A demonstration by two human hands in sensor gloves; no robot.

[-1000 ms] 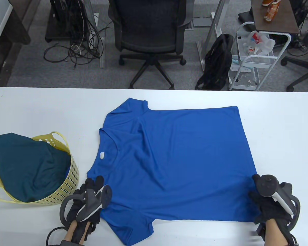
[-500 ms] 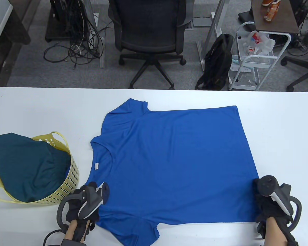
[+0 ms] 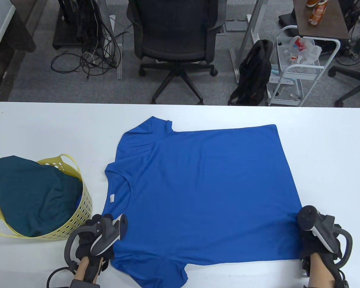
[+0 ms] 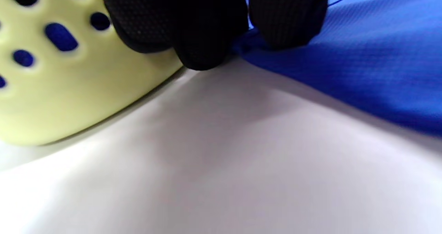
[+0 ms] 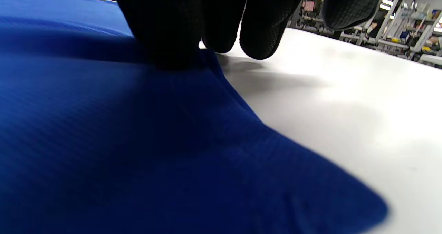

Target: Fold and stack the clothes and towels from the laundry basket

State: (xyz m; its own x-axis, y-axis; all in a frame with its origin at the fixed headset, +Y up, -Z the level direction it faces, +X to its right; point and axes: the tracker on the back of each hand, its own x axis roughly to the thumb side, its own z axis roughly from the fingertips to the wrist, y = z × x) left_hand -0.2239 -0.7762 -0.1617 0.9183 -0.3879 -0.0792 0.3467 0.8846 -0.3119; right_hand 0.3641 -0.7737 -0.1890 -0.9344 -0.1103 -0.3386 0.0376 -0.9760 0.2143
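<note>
On the white counter we see a blue T-shirt spread flat, our left hand pinching its shoulder edge beside the yellow laundry basket, our right hand pinching the hem corner.

Setting: office or lab workspace.
- Long white laminate worktable, front of view.
- Grey low-pile carpet floor beyond it.
- Black mesh-backed swivel office chair on castors, facing the table.
- Tangle of black and white cables on the floor under a dark desk at left.
- Black fabric backpack leaning on a grey metal desk leg.
- White wire-frame trolley holding a crumpled white plastic bag.
- Brown wooden-topped side table at right.
- Right wrist view: blurred metal shelving racks under ceiling strip lights.
</note>
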